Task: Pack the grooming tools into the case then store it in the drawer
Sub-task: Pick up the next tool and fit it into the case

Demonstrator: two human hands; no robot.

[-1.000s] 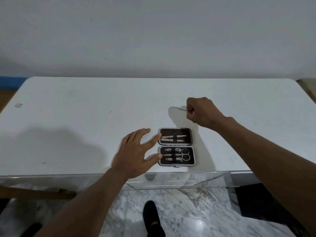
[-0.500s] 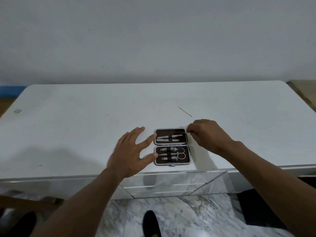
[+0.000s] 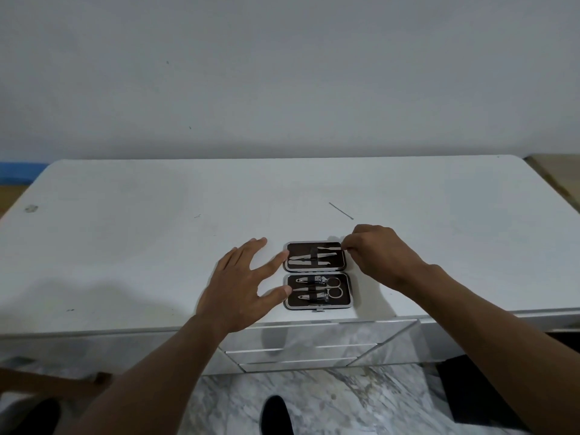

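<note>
A person stands at a white dresser top [image 3: 125, 246] and loads a manicure case [image 3: 341, 302] that lies open flat near the front edge, directly above a stack of mirrored drawers [image 3: 298, 353], a short reach from where it is likely to be stored. The left hand [image 3: 241, 284] is spread wide and flat, its fingertips touching the case's left rim, apparently to keep the light case from sliding. The right hand [image 3: 379, 255] is curled at the far right corner and appears to pinch the end of a slim metal tool [image 3: 328, 247], which lies across the upper half at a slight tilt, not yet straight under the elastic band. The case is dark brown inside with a silver rim and a small clasp on the near edge. Its near half holds scissors [image 3: 334, 287] and two nail clippers [image 3: 314, 280] under a band; the far half holds two flat steel implements [image 3: 301, 259]. One thin metal pick [image 3: 341, 211] lies loose on the top just beyond the right hand, so packing looks unfinished.
</note>
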